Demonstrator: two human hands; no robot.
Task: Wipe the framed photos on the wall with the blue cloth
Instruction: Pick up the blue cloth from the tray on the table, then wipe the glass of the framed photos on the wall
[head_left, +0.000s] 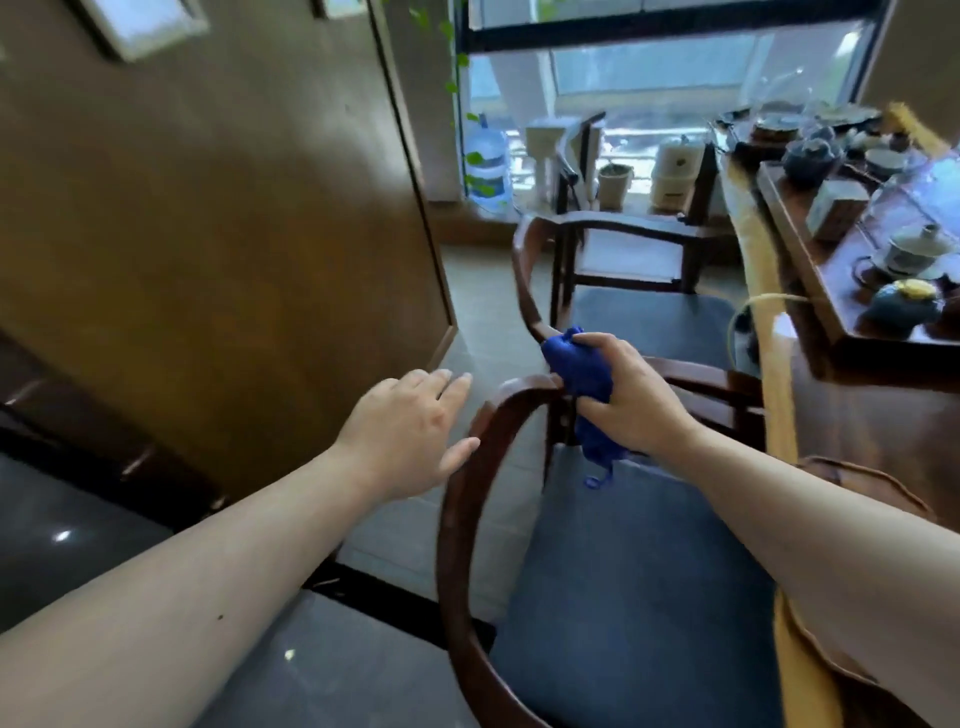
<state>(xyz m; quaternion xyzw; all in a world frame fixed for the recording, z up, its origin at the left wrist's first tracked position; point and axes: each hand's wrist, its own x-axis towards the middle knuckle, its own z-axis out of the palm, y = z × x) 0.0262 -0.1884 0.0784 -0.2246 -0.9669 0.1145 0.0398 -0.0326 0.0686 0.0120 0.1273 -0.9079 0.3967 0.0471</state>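
Note:
My right hand (631, 395) grips a bunched blue cloth (576, 364), and a tail of it hangs below my fist over the chair. My left hand (410, 434) is stretched out flat, fingers apart, holding nothing, just left of the chair's curved back. High on the brown wall at the top left, the lower corner of a framed photo (143, 23) shows, blurred and cut off by the image edge. A second frame's edge (335, 6) is barely visible further right.
A dark wooden chair (467, 467) with a blue cushion stands right below my hands, and a second chair (623, 244) stands beyond it. A wooden tea table (779, 322) with teapots and cups runs along the right. A water jug (485, 163) stands by the window.

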